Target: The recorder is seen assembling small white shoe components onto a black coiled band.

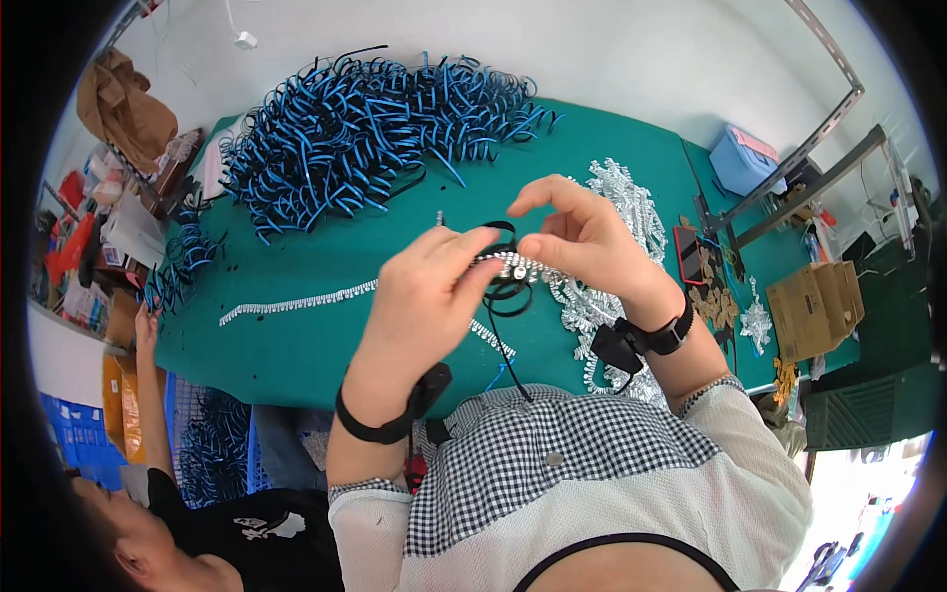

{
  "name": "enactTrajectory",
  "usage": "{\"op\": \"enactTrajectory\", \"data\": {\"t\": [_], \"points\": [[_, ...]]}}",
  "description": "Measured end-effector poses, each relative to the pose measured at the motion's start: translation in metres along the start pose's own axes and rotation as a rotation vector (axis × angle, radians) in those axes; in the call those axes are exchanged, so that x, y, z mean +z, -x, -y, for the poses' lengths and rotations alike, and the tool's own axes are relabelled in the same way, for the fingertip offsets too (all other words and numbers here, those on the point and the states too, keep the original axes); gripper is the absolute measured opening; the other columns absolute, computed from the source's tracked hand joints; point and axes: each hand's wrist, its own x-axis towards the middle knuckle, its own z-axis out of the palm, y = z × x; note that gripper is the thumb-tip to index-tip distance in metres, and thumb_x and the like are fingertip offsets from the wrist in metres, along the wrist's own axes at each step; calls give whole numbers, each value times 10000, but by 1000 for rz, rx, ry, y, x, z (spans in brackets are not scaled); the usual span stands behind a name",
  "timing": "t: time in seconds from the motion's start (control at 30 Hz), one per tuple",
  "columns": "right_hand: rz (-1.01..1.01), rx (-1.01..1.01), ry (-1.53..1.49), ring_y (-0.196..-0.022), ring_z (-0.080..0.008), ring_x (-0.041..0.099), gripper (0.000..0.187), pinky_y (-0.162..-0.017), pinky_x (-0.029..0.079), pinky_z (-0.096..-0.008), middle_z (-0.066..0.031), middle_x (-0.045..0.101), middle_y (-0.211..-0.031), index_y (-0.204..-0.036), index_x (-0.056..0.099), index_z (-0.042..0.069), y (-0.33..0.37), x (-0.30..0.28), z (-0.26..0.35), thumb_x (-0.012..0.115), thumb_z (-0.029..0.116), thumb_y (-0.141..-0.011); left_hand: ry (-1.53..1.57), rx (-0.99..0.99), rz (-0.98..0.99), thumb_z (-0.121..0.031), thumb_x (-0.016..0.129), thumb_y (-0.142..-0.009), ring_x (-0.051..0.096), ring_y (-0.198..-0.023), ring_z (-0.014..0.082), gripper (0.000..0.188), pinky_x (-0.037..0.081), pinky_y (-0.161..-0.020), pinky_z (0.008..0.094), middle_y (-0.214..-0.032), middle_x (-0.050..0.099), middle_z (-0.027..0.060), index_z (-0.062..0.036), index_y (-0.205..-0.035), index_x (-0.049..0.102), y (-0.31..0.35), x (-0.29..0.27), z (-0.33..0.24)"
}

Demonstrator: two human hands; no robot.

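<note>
My left hand (426, 286) is closed, with thumb and fingers pinching a black coiled strip (510, 304) together with a silver toothed strip (296, 304). The silver strip's free end stretches left across the green table, and another short length of it shows below my left hand. Loops of the black strip hang below my fingertips, and one straight black tail drops toward my shirt. Close to the right of the coil, my right hand (592, 242) has its thumb and curled fingers apart, with nothing visible between them. Whether its thumb touches the silver strip I cannot tell.
A large heap of blue-and-black coils (345, 138) covers the table's back left. Silver strips (631, 212) are piled at right, beside a red-edged phone (688, 255) and a cardboard box (814, 311). A co-worker's hand (147, 326) is at the table's left edge, near more coils.
</note>
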Motion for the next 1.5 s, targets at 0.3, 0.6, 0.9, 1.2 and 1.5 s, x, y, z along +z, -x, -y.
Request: {"op": "enactTrajectory", "data": {"t": [0.3,0.6,0.9,1.2,1.5], "points": [[228,74,-252,-713,-71,500,418,-620,423,-214,-51,581,-884,-1038,521,-19,6,10,-19,623,327,-826,68,-58,197,35,658,-694,528,-585,93,122,395,-493,201,-728,595,66,11,-814,655,-6,-36,5],[55,123,-94,-652,-63,510,264,-558,419,-221,-5,589,-715,-895,629,-21,5,-6,-13,616,234,-827,47,-128,-54,17,660,-727,506,-603,67,115,381,-520,185,-749,587,47,28,-841,645,-23,-54,27],[-134,-369,503,-550,-96,449,112,-484,325,-227,-30,498,-626,-767,651,3,20,-23,86,696,92,-716,219,-102,23,7,670,-721,473,-592,51,184,351,-504,176,-777,570,35,-11,-905,670,-16,-62,22],[-161,-376,356,-533,-100,466,93,-465,315,-239,-35,529,-633,-750,666,11,29,-34,81,703,76,-695,313,-34,87,-37,697,-698,483,-595,74,157,351,-505,184,-765,564,43,-1,-849,673,-13,-67,11],[-136,-361,218,-541,-84,447,64,-480,336,-231,-9,498,-606,-741,660,26,32,-43,57,686,75,-709,498,91,186,-123,737,-667,490,-606,110,190,352,-516,206,-766,557,60,-2,-800,674,-18,-55,13]]}}
